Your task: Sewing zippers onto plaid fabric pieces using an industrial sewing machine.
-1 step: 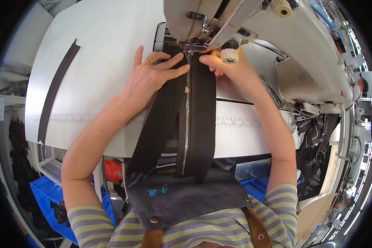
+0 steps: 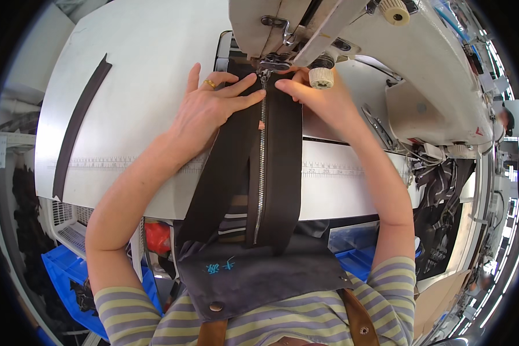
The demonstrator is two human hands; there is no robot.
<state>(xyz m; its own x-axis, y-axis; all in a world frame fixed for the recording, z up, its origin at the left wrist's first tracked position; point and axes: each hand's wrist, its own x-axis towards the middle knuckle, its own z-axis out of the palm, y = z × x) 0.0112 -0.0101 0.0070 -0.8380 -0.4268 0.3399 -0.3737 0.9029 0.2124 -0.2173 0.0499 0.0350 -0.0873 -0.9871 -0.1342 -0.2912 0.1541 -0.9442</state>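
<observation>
A long metal zipper (image 2: 261, 173) runs along black fabric (image 2: 284, 167), its far end under the presser foot (image 2: 264, 75) of a white sewing machine (image 2: 427, 75). A small orange-pink tab (image 2: 262, 125) sits across the teeth. Left of the zipper, my left hand (image 2: 202, 112) lies on the fabric with fingers spread, the index fingertip touching the zipper's edge. My right hand (image 2: 317, 98) has its thumb on top of the fabric's right edge near the foot, other fingers curled by it. Part of that hand is behind a ridged machine knob (image 2: 321, 77).
A loose black strip (image 2: 78, 130) lies on the left of the white table (image 2: 121, 75), which has a printed ruler scale. Scissors (image 2: 378, 124) rest under the machine arm. Below the table's edge are a white basket (image 2: 69, 225) and a blue crate (image 2: 63, 268).
My right hand has shifted slightly, its thumb a little further left over the fabric. My left hand and the zipper look nearly the same.
</observation>
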